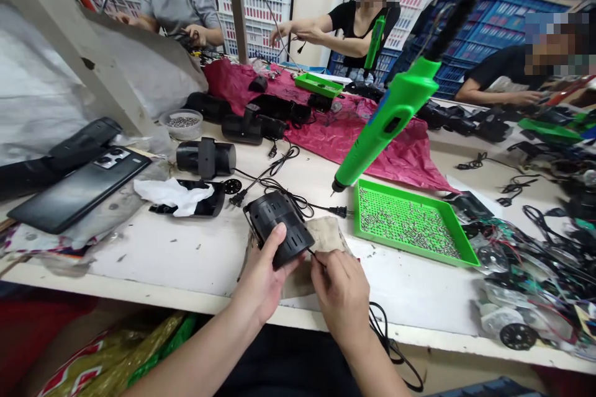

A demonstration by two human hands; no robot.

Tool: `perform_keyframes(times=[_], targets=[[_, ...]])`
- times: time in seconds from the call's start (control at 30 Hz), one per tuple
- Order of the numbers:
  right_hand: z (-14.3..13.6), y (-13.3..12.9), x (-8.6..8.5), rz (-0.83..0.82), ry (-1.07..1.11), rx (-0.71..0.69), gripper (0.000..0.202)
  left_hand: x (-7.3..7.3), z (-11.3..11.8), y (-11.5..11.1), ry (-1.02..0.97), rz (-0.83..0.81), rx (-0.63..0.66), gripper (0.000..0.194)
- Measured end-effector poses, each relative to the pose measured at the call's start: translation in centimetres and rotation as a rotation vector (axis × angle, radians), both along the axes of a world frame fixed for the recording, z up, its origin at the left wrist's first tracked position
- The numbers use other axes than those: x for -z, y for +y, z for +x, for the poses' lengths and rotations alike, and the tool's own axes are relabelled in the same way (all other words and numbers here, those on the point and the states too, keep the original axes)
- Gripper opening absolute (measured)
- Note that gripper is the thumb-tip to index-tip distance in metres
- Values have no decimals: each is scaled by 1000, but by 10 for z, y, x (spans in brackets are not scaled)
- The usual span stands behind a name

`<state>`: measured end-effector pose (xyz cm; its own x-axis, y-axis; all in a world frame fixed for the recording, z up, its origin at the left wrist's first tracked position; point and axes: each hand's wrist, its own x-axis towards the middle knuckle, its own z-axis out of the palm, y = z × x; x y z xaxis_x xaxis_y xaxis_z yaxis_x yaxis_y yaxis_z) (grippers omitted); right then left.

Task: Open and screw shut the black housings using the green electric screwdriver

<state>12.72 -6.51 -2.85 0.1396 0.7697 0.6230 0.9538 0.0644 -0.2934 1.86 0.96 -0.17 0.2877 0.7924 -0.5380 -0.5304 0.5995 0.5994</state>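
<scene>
My left hand [265,279] grips a black cylindrical plastic housing [278,223] with slots, its thumb lying on top. At the housing's lower right end, my right hand [342,279] pinches the black power cord [313,252] where it comes out. The rest of that cord seems to hang below the bench edge on the right. Under both hands lies a beige cloth pad [328,232]. A green electric screwdriver [386,121] hangs above to the right, its bit pointing down. Below it sits a green tray [412,223] holding many small screws.
More black housings [205,158] with cords stand behind. A phone [81,189] lies at left, and a tub of screws [181,124] stands near the post [84,43]. Wires and circuit parts [526,260] pile up at right. Across the bench sit several people [363,18].
</scene>
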Motion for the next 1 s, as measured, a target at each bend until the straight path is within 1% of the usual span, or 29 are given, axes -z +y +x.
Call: perform_keyframes(times=[0.2, 0.33, 0.5, 0.57, 0.6, 0.7, 0.8, 0.83, 0.9, 1.0], targets=[[-5, 4, 0, 46, -36, 10, 15, -3, -1, 2, 3, -28, -7, 27], [-6, 6, 1, 51, -45, 3, 16, -3, -1, 1, 2, -35, -14, 24], [-6, 5, 1, 32, 15, -10, 15, 0, -3, 1, -28, -40, -32, 23], [-9, 3, -4, 1, 65, -33, 12, 0, -7, 2, -70, -87, -23, 20], [-12, 1, -9, -19, 88, -49, 10, 1, -10, 2, -101, -115, -8, 23], [-22, -6, -28, -110, 230, -117, 5, 4, -19, 1, -227, -164, 50, 40], [-26, -14, -46, -212, 461, -164, 11, 7, -26, 0, -334, -118, 74, 51], [-25, -16, -51, -234, 517, -166, 15, 8, -28, 0, -357, -95, 80, 52], [-20, -21, -55, -251, 564, -138, 20, 9, -28, 0, -386, -70, 96, 52], [-14, -25, -55, -250, 552, -55, 20, 9, -26, 1, -388, -70, 113, 51]])
